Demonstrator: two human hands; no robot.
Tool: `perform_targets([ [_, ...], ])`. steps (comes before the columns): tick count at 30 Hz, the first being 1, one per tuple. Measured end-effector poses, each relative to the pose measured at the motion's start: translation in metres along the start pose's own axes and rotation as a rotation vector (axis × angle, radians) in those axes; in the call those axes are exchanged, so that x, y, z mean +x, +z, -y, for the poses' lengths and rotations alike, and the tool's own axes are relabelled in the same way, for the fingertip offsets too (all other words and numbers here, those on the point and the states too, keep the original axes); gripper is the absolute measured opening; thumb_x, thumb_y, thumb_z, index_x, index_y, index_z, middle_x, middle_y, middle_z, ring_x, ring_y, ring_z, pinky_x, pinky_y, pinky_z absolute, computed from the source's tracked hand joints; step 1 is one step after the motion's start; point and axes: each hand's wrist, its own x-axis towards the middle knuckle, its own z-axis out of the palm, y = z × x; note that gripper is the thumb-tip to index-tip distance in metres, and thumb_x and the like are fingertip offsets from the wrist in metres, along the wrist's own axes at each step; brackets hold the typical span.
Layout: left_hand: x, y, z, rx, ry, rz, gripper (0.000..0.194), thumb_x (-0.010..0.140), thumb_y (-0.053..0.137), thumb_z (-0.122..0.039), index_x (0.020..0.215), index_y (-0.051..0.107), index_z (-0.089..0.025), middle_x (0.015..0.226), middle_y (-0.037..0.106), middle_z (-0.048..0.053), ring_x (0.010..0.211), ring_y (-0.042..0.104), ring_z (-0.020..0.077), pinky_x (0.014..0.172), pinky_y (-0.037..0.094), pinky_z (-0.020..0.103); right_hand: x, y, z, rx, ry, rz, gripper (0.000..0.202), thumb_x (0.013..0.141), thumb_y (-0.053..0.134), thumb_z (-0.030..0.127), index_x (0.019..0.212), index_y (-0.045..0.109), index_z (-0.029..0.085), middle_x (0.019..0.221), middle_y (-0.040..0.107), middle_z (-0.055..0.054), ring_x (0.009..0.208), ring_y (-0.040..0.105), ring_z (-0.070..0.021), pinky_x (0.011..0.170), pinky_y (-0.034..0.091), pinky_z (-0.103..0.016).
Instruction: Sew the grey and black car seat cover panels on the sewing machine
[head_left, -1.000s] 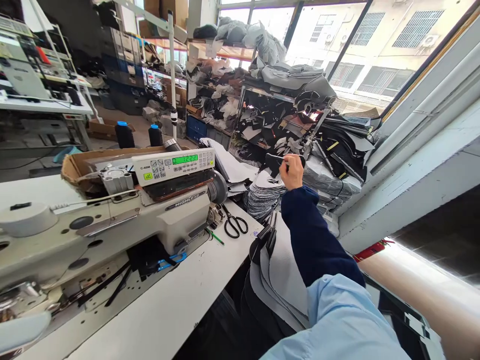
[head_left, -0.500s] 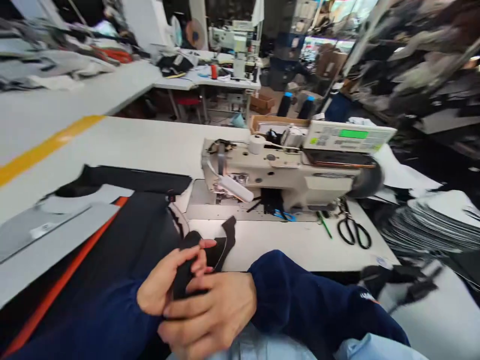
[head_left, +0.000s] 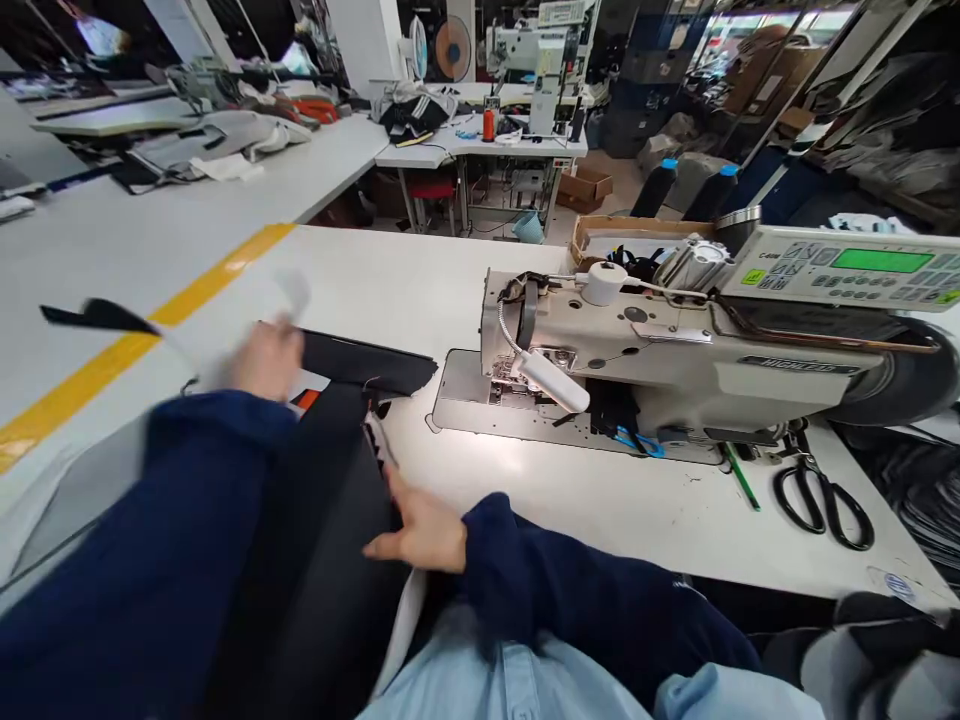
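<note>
1. Across the middle of the view, the white desk [head_left: 450, 255] carries the work, with the sewing machine [head_left: 652, 365] on its right.
2. Left of the machine, the large black cloth [head_left: 330, 520] lies on the desk and runs toward the person's lap. It looks smooth and bendy, fairly heavy as a whole, and likely to slide or sag if lifted from one corner; two well-spaced holds along the edges should suit it.
3. Along its far end lies a black strip [head_left: 367, 362], probably lighter and floppier, best pinched near an end.
4. The left hand [head_left: 266, 360] is blurred by the strip's left end; whether it grips anything, I cannot tell.
5. The right hand [head_left: 424, 530] is unclenched, fingers spread, resting against the cloth's right edge.
6. Beneath its forefinger, the narrow pale trim [head_left: 377, 440] looks soft.
</note>
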Motion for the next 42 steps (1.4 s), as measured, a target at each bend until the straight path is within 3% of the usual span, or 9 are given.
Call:
perform_targets([
  [2, -0.008, 0.049, -0.006, 0.083, 0.061, 0.076, 0.036, 0.094, 0.037, -0.029, 0.118, 0.057, -0.012, 0.106, 0.055, 0.011, 0.103, 0.051, 0.0251, 0.094, 0.04, 0.042, -0.019, 0.01, 0.003, 0.018, -0.037, 0.112, 0.081, 0.074, 0.071, 0.027, 0.144, 0.031, 0.022, 0.096, 0.067, 0.0, 0.082, 0.064, -0.0168, 0.075, 0.054, -0.028],
  [5, -0.034, 0.106, -0.006, 0.208, 0.172, 0.167, 0.042, 0.091, 0.041, -0.026, 0.129, 0.054, -0.015, 0.104, 0.055, 0.011, 0.097, 0.053, 0.0235, 0.089, 0.043, 0.036, -0.039, -0.006, 0.003, -0.106, -0.092, 0.213, 0.052, 0.086, 0.054, 0.017, 0.136, 0.043, 0.019, 0.084, 0.066, 0.001, 0.076, 0.063, -0.0134, 0.074, 0.052, -0.025],
  [8, -0.054, 0.128, -0.006, 0.356, 0.303, 0.17, 0.045, 0.092, 0.037, -0.026, 0.136, 0.05, -0.022, 0.106, 0.054, 0.01, 0.094, 0.052, 0.0226, 0.081, 0.044, 0.033, -0.028, -0.042, -0.005, -0.533, -0.159, -0.096, 0.032, 0.087, 0.048, 0.012, 0.119, 0.056, 0.015, 0.109, 0.062, -0.012, 0.1, 0.059, -0.0207, 0.087, 0.048, -0.037],
  [12, -0.059, 0.125, -0.011, 0.384, 0.504, 0.22, 0.042, 0.094, 0.035, -0.027, 0.131, 0.054, -0.025, 0.103, 0.054, 0.008, 0.09, 0.051, 0.02, 0.073, 0.044, 0.029, 0.01, -0.064, -0.027, -0.924, -0.289, -0.163, 0.032, 0.083, 0.054, 0.009, 0.115, 0.057, 0.006, 0.12, 0.057, -0.02, 0.117, 0.049, -0.0278, 0.094, 0.043, -0.043],
  [19, -0.048, 0.122, -0.012, 0.347, 0.933, 0.389, 0.041, 0.089, 0.036, -0.012, 0.125, 0.055, -0.02, 0.101, 0.055, 0.007, 0.084, 0.047, 0.0185, 0.076, 0.045, 0.03, 0.018, -0.045, -0.051, -1.109, -0.389, -0.248, 0.023, 0.095, 0.041, 0.015, 0.102, 0.062, 0.009, 0.107, 0.063, -0.014, 0.106, 0.051, -0.0242, 0.085, 0.042, -0.039],
  [26, -0.039, 0.139, -0.014, 0.322, 0.966, 0.311, 0.045, 0.083, 0.039, -0.005, 0.121, 0.058, -0.021, 0.101, 0.056, 0.006, 0.085, 0.047, 0.0181, 0.077, 0.045, 0.029, 0.019, -0.046, -0.052, -1.136, -0.417, -0.293, 0.026, 0.097, 0.04, 0.016, 0.097, 0.065, 0.009, 0.1, 0.065, -0.011, 0.097, 0.051, -0.0223, 0.086, 0.041, -0.037],
  [34, -0.036, 0.13, -0.011, 0.346, 1.008, 0.368, 0.045, 0.084, 0.04, -0.009, 0.123, 0.058, -0.024, 0.099, 0.057, 0.005, 0.083, 0.05, 0.0174, 0.076, 0.047, 0.03, 0.024, -0.043, -0.051, -1.166, -0.409, -0.299, 0.028, 0.096, 0.04, 0.016, 0.088, 0.067, 0.012, 0.087, 0.063, -0.009, 0.088, 0.049, -0.0226, 0.082, 0.04, -0.037],
  [37, -0.034, 0.131, -0.011, 0.324, 1.046, 0.372, 0.042, 0.086, 0.039, -0.012, 0.123, 0.057, -0.021, 0.122, 0.056, 0.009, 0.106, 0.052, 0.0215, 0.087, 0.047, 0.035, 0.026, -0.045, -0.047, -1.18, -0.379, -0.265, 0.029, 0.097, 0.04, 0.017, 0.087, 0.067, 0.014, 0.084, 0.062, -0.008, 0.085, 0.049, -0.0228, 0.075, 0.04, -0.036],
  [42, -0.028, 0.136, -0.011, 0.267, 1.077, 0.523, 0.045, 0.088, 0.031, -0.011, 0.128, 0.052, -0.014, 0.146, 0.042, 0.01, 0.136, 0.034, 0.0183, 0.11, 0.033, 0.036, 0.026, -0.05, -0.043, -1.184, -0.341, -0.196, 0.025, 0.096, 0.042, 0.019, 0.089, 0.065, 0.014, 0.088, 0.063, -0.009, 0.086, 0.049, -0.0227, 0.069, 0.04, -0.035],
])
